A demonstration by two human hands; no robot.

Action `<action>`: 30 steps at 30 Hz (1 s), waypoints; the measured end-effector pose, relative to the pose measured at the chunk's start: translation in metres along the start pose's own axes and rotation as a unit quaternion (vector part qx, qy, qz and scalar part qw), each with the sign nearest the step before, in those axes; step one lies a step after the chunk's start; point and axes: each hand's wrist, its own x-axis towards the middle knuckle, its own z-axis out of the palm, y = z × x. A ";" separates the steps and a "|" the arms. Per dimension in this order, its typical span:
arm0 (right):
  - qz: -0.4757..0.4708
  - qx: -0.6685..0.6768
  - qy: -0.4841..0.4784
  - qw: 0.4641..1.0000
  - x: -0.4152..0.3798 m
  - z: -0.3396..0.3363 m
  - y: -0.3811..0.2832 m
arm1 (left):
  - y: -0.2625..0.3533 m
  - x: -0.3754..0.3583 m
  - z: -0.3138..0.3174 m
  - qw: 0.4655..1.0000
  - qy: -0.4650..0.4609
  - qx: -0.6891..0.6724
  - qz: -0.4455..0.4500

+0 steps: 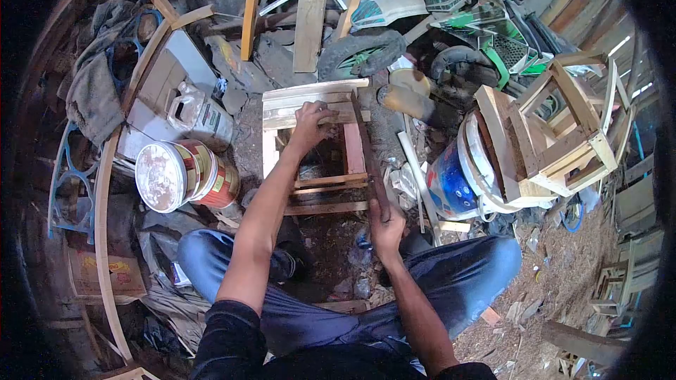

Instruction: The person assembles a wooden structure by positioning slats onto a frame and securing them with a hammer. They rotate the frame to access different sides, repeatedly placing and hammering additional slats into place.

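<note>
A small wooden stool frame (270,148) lies on the ground between my legs, its pale slats at the far end. My left hand (310,125) rests on those slats with its fingers curled over a board's edge. My right hand (387,229) is closed around the near end of a long, narrow dark bar (375,176). This bar runs along the right side of the frame, up to the slatted end. Its exact kind I cannot tell. Two thin rails (327,207) cross the frame's near end.
Paint buckets (160,177) and a dirty plastic jug (201,114) stand at left. At right, another wooden stool frame (563,134) sits on a blue-and-white bucket (454,176). A tyre (362,54), upright planks (310,17) and green motorcycle parts (486,21) crowd the back. Wood scraps litter the ground.
</note>
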 end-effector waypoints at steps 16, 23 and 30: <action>0.061 -0.013 -0.014 0.998 -0.005 0.003 -0.003 | 0.010 0.006 -0.011 0.996 -0.065 0.053 0.006; 0.028 -0.003 -0.004 1.000 -0.006 0.005 -0.009 | 0.029 0.019 -0.022 0.967 -0.150 0.151 0.140; 0.075 -0.014 -0.031 0.997 -0.004 0.001 -0.013 | 0.021 0.030 -0.005 0.947 -0.205 0.177 0.174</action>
